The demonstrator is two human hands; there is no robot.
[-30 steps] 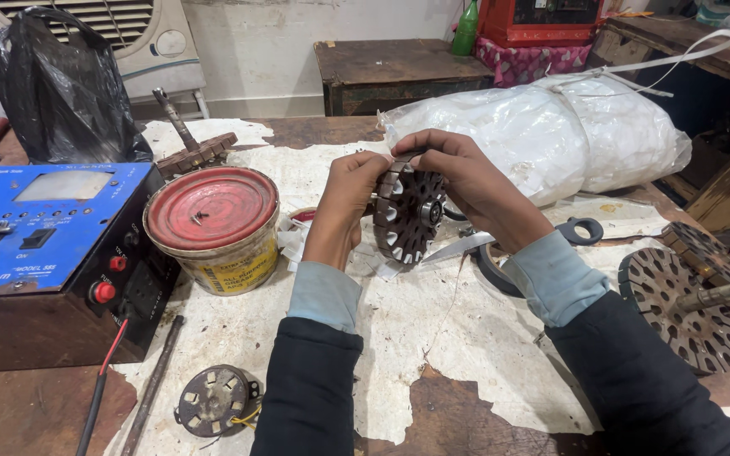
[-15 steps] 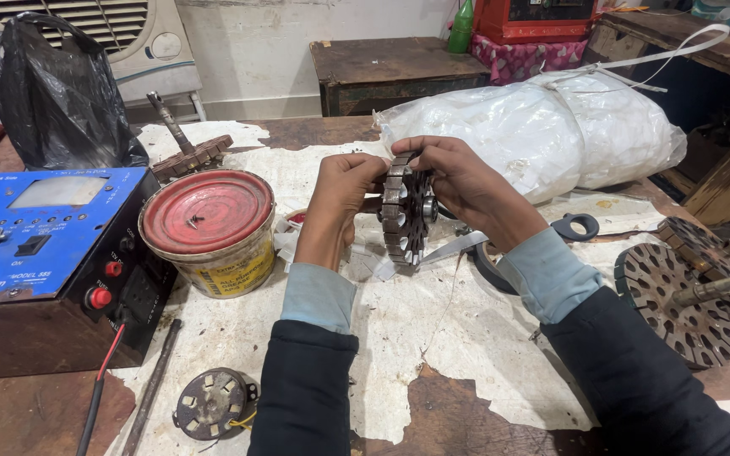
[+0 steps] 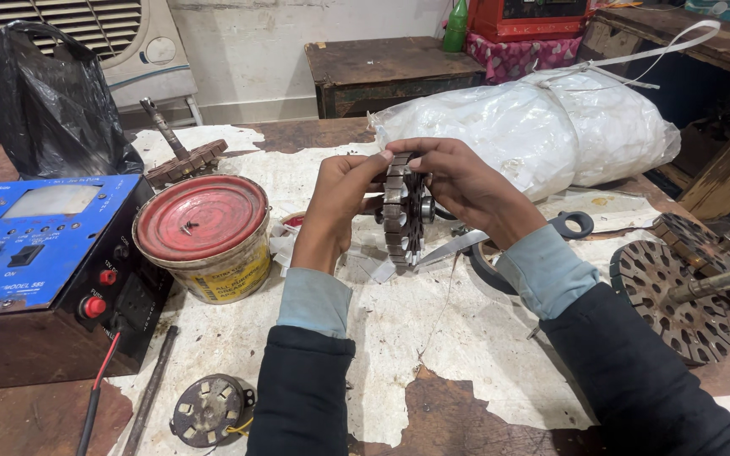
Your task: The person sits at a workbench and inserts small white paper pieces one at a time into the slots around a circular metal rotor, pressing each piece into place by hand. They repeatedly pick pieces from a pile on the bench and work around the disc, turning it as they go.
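Note:
Both my hands hold a round slotted metal motor core (image 3: 402, 211) edge-on above the paper-covered workbench (image 3: 433, 338). My left hand (image 3: 337, 198) grips its left side, fingers on the upper rim. My right hand (image 3: 460, 181) grips the right side and top. A short shaft end sticks out to the right of the core. Scissors (image 3: 509, 236) with dark handles lie on the paper just behind and below my right wrist.
A yellow tin with a red lid (image 3: 204, 236) stands left of my hands. A blue-topped electrical unit (image 3: 40, 253) sits at far left. Other slotted cores on shafts (image 3: 678, 295) lie right. A white plastic bundle (image 3: 542, 127), a black bag (image 3: 48, 105) and a small round motor part (image 3: 209, 409) surround me.
The core has been turned from showing its flat slotted face to edge-on, and both hands have lifted it slightly and shifted their grip around its rim.

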